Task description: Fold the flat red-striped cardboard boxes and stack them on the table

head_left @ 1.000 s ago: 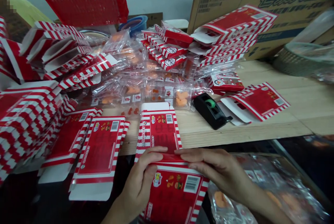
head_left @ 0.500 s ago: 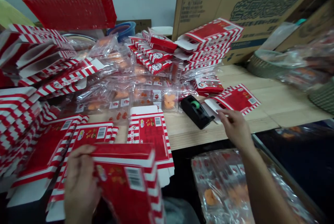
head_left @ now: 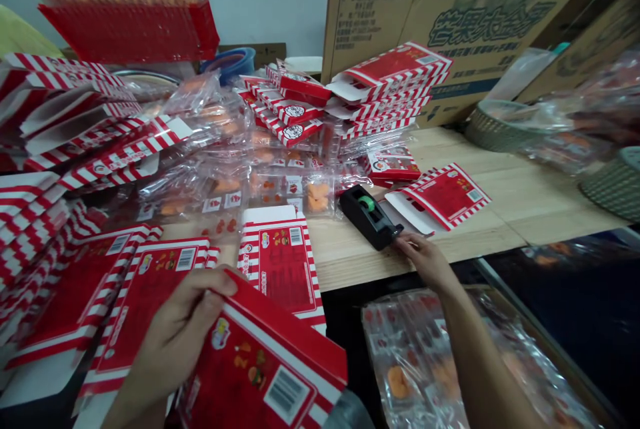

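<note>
My left hand [head_left: 187,322] is closed on the top left edge of a red carton [head_left: 265,362] with white stripes, a barcode and food pictures. The carton is tilted, its red end panel facing up and right. At the table's front edge, the fingertips of my right hand [head_left: 423,259] are pinched at the cutter end of a black tape dispenser [head_left: 371,219] with a green core. Whatever is between those fingers is too small to make out. Right of the dispenser lies a carton with an open white flap [head_left: 445,197]. Another flat carton [head_left: 280,262] lies behind the held one.
Striped cartons [head_left: 390,82] are stacked at the back, more [head_left: 30,229] at the left. Clear snack packets [head_left: 220,176] cover the middle of the table. Below my right arm is a box of packets [head_left: 400,356]. Green baskets [head_left: 500,126] and a large cardboard box [head_left: 390,16] stand at right.
My right hand has moved left and down, from the open-flapped carton to the dispenser's cutter end. My left hand has shifted right, turning the held carton so its end panel slants down to the right.
</note>
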`<action>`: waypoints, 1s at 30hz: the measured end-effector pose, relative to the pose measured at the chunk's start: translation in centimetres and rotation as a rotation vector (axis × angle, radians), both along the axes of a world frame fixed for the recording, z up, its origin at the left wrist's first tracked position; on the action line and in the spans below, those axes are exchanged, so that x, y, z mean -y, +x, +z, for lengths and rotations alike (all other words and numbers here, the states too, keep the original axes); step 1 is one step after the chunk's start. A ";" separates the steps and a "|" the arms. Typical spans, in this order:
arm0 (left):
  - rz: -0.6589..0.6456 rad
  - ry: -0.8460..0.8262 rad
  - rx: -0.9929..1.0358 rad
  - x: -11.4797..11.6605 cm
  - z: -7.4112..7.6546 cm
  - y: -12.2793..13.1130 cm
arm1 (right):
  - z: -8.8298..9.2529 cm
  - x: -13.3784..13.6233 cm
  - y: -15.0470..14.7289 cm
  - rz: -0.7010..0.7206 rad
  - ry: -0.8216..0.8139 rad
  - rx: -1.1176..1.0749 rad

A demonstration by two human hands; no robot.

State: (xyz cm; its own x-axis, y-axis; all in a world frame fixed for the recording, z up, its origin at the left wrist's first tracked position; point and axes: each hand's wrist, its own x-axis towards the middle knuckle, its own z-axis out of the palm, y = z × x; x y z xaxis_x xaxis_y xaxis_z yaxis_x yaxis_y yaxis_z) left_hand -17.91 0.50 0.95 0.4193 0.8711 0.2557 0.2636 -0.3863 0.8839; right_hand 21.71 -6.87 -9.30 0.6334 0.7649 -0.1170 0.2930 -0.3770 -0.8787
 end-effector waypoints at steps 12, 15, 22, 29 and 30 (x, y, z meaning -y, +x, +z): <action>-0.488 -0.231 -0.132 1.6 1.3 6.4 | 14.1 3.1 -11.6 1.039 -0.023 -0.003; -0.532 -0.201 -0.124 1.9 1.5 6.8 | 15.5 2.6 -14.1 1.188 -0.061 0.319; -0.551 -0.184 -0.085 1.8 1.9 5.7 | 14.5 1.5 -13.7 0.971 -0.217 0.495; -0.760 -0.174 0.082 3.1 3.4 5.2 | 12.5 0.3 -14.6 1.368 -0.297 -0.671; -0.747 -0.185 0.075 3.3 3.7 4.9 | 11.8 0.3 -15.3 1.316 -0.223 -0.761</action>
State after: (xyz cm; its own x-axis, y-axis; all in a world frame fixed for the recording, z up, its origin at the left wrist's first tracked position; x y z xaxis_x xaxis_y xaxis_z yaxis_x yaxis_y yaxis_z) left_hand -13.02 -2.79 4.64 0.9000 0.3951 0.1841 -0.0717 -0.2824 0.9566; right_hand 6.39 -7.19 2.48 -0.7171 0.6410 -0.2737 0.0349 -0.3592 -0.9326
